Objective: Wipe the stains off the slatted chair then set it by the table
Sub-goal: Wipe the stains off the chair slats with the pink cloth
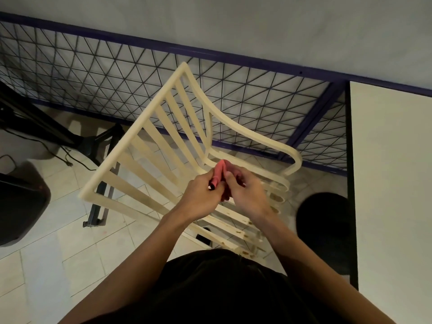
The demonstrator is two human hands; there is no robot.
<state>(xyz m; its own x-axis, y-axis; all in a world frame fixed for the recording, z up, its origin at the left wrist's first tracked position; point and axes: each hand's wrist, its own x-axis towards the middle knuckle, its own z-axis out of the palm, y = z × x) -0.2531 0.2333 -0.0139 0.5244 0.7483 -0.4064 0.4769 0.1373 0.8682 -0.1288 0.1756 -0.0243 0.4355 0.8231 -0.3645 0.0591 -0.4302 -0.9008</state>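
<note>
Chair (pixel 134 130) of cream slats, brown stains (pixel 277 197) on seat-slat ends; fingers of left hand (pixel 201 197) and right hand (pixel 247 192) grip a rolled pink cloth (pixel 218 173) above it.

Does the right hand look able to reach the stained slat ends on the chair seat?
Probably yes: the right hand, gripping the pink cloth with the left hand, is directly above the chair seat, nothing between it and the stains.

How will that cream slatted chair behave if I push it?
Probably light for its size: the slatted chair looks like thin moulded plastic. Likely stiff, given its one-piece frame. It may slide easily on the smooth tiled floor.
</note>
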